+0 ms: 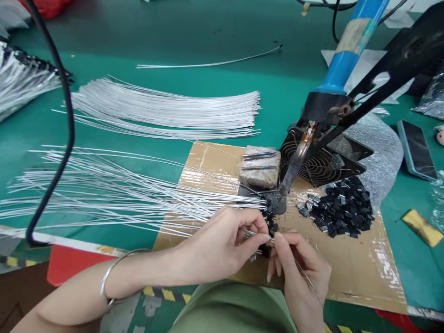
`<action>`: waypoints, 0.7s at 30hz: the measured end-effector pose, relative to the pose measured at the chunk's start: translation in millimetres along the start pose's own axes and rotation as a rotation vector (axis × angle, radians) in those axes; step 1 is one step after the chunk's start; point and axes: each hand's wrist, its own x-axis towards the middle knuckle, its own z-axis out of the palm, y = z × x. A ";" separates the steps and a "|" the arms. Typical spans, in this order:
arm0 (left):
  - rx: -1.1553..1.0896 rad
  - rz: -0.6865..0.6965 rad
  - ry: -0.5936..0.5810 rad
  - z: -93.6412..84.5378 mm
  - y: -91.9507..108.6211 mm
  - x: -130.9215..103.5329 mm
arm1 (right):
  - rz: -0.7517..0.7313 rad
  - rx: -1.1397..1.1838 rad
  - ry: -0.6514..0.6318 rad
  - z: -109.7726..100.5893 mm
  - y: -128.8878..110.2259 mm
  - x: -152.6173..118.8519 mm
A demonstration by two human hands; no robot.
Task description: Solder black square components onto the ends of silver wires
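Note:
My left hand [231, 245] is closed in a pinch on the end of a thin white wire, the wire mostly covered by my fingers. Fingertips almost touching it, my right hand [301, 266] pinches a thin strand of solder wire [307, 280] that trails over the palm. What lies between the two sets of fingertips is too small to make out. Just above them, a bundle of white wires [208, 201] ends in black connectors under the tip of a blue-handled soldering iron [338, 69], which is clamped at a slant.
A cooling fan [312, 155] stands behind the iron, beside a worn block [260, 173] holding metal tips. Black connector shells [347, 208] are heaped on the cardboard [360, 273]. More white wires [166, 108] lie farther back. A phone [418, 150] rests at right; a black cable [71, 115] arches at left.

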 end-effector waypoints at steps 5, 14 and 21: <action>-0.083 0.021 0.131 -1.7 4.8 5.4 | -0.093 0.258 -0.071 -14.3 7.1 12.7; -0.145 -0.038 0.167 -1.9 6.7 8.6 | -0.072 0.190 -0.076 2.3 3.0 14.4; -0.192 0.008 0.213 1.7 2.8 8.6 | 0.058 0.395 -0.165 6.3 4.3 17.7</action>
